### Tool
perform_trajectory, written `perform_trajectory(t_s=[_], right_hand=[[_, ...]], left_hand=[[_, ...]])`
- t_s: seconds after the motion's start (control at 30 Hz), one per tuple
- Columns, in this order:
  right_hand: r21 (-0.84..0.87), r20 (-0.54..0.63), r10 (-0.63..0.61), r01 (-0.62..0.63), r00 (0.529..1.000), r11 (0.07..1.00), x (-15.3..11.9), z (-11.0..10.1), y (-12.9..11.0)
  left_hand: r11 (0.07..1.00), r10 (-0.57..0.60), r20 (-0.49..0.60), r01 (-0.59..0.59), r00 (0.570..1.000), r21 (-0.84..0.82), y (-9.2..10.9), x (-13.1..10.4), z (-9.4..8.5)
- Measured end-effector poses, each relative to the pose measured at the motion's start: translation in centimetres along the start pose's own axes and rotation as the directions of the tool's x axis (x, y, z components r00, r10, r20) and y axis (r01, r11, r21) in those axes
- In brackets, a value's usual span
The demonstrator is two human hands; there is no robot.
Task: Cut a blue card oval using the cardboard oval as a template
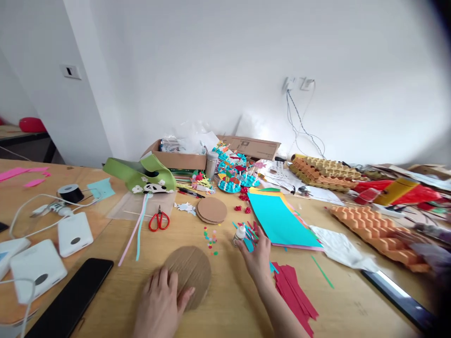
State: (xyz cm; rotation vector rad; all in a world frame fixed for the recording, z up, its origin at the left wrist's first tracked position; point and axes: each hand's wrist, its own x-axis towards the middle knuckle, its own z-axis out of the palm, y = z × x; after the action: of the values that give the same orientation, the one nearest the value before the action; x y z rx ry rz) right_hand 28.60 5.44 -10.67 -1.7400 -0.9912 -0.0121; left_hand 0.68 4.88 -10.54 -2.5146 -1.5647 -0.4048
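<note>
On the near part of the wooden table lies a round corrugated cardboard disc [193, 270]. My left hand [161, 295] rests flat over its left edge, thumb apart from the fingers. My right hand [258, 256] has its thumb and fingers around a small white glue bottle [240, 233], which stands upright; the fingertips are partly hidden behind the hand. Blue and red paper scraps [251, 234] lie just beside the bottle. Dark red paper strips [294, 293] are fanned out right of my right forearm. Several small coloured dots [211, 239] are scattered beyond the disc.
Further back are stacked cardboard discs [212, 210], red-handled scissors [159, 221] and blue paper sheets [283, 218]. Egg trays [377, 234] occupy the right. A black phone [70, 298] and white power banks [38, 270] with cables lie left. Finished-looking paper crafts [230, 180] stand near the wall.
</note>
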Motion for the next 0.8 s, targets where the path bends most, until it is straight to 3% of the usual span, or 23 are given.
perform_trajectory(t_s=[0.13,0.2,0.27,0.33,0.4,0.43,0.5,0.57,0.6,0.7,0.73,0.8], right_hand=[[-0.153,0.223,-0.007,0.043,0.975,0.987,1.2,1.2,1.5],[-0.073,0.274,0.011,0.009,0.962,0.997,0.9,1.4,0.4],[0.153,0.36,0.01,-0.069,0.933,0.986,0.5,1.3,-1.8],[0.435,0.498,-0.001,-0.249,0.867,0.865,0.4,0.9,-4.4],[0.602,0.656,-0.014,-0.513,0.754,0.612,0.5,0.5,-6.7],[0.607,0.74,-0.044,-0.639,0.671,0.472,0.7,0.3,-7.6],[0.495,0.869,-0.167,-0.824,0.467,0.274,0.9,0.5,-8.5],[0.36,0.913,-0.285,-0.906,0.293,0.223,0.9,1.2,-8.5],[0.319,0.92,-0.309,-0.921,0.243,0.224,0.7,1.7,-8.2],[0.256,0.946,-0.266,-0.929,0.185,0.266,-0.4,3.6,-7.2],[0.233,0.958,-0.231,-0.927,0.168,0.294,-0.9,4.2,-7.0],[0.199,0.974,-0.17,-0.917,0.148,0.347,-2.0,5.2,-6.9]], left_hand=[[1.0,0.001,0.133,-0.001,0.991,-0.002,1.1,1.1,-1.3],[1.0,-0.008,0.192,0.009,0.981,-0.007,1.3,2.0,-1.7],[0.999,-0.015,0.209,0.023,0.978,-0.038,1.5,3.0,-2.0],[0.992,-0.016,0.169,0.037,0.985,-0.125,1.7,4.0,-2.0],[0.955,-0.03,0.076,0.051,0.997,-0.293,1.8,4.8,-1.5],[0.913,-0.052,0.024,0.057,0.998,-0.404,1.8,5.0,-1.1],[0.763,-0.134,-0.035,0.08,0.99,-0.641,1.6,5.3,-0.4],[0.526,-0.202,0.01,0.117,0.979,-0.842,0.9,5.3,0.1],[0.387,-0.212,0.06,0.14,0.975,-0.911,0.4,5.2,0.1],[0.012,-0.156,0.189,0.193,0.97,-0.981,-0.8,5.2,-0.5],[-0.062,-0.135,0.21,0.204,0.968,-0.977,-1.1,5.2,-0.8],[-0.103,-0.11,0.244,0.233,0.964,-0.967,-1.3,5.3,-1.4]])
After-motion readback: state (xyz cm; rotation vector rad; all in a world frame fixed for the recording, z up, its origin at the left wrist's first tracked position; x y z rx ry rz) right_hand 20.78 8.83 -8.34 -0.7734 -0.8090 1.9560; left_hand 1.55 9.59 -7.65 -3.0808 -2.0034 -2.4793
